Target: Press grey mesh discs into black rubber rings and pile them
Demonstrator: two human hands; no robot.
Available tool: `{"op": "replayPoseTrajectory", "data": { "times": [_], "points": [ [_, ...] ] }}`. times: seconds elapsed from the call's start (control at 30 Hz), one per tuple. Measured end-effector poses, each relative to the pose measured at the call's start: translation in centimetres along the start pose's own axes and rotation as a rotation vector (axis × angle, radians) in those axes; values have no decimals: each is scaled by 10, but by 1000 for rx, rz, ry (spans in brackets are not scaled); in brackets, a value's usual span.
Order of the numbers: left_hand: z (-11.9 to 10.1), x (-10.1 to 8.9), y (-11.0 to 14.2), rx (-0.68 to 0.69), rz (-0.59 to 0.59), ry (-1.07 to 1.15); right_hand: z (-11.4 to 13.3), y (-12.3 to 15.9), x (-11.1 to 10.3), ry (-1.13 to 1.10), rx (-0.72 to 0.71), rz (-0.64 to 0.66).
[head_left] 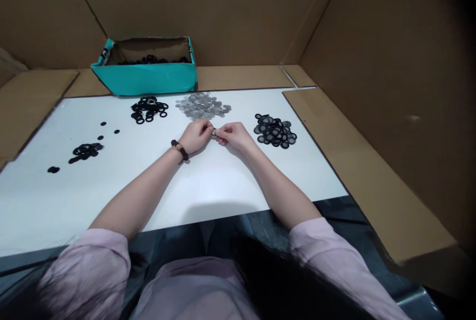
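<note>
My left hand [197,135] and my right hand [233,135] meet over the middle of the white table, fingers pinched on one small black ring with a pale disc [213,132] in it. Fingertips cover much of that piece. Just beyond my hands lies a heap of loose grey discs [203,105]. To the left of it is a pile of black rings [149,108]. Right of my right hand sits a pile of black rings with grey discs in their centres [274,131].
A turquoise box [148,78] with black rings inside stands at the back left. More black pieces [87,150] are scattered on the left of the white tabletop [219,181]. Cardboard walls [238,18] enclose the back and right side.
</note>
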State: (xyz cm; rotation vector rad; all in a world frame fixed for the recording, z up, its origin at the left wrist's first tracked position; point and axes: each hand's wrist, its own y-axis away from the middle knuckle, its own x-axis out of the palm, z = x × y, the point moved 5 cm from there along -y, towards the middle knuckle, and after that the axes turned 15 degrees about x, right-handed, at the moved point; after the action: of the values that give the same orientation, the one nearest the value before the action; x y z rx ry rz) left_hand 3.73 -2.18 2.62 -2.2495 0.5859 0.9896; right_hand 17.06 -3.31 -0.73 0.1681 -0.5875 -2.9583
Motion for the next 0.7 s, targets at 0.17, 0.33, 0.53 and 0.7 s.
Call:
{"op": "replayPoseTrajectory", "data": {
  "times": [0.17, 0.33, 0.53, 0.7],
  "points": [
    [-1, 3, 2, -123, -73, 73, -3, -1, 0, -31, 10, -45],
    [0, 3, 0, -110, 40, 203, 5, -3, 3, 144, -162, -83],
    [9, 1, 1, -128, 41, 434, 13, 3, 5, 266, -238, -30],
    [14, 3, 1, -132, -37, 479, 12, 5, 3, 261, -232, -16]
  ]
}}
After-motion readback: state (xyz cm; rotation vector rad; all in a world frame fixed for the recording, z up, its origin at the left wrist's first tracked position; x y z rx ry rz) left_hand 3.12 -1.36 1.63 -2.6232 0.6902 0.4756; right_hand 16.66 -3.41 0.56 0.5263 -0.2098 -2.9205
